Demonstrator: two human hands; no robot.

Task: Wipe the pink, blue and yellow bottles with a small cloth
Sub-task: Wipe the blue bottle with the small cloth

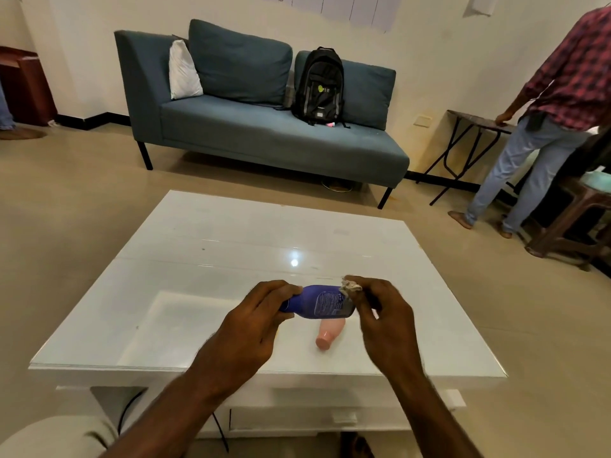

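Mid-air blue bottle [317, 302] gripped at narrow end by curled left hand [261, 322]; cloth [352, 287] pinched against other end by right hand [383, 319]. Judged light, smooth, slippery; narrow end best held.

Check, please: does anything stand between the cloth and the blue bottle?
Nothing visible does. The cloth, pinched in the right hand, is at one end of the blue bottle. The left hand grips the other end. The pink bottle lies on the table below, apart.
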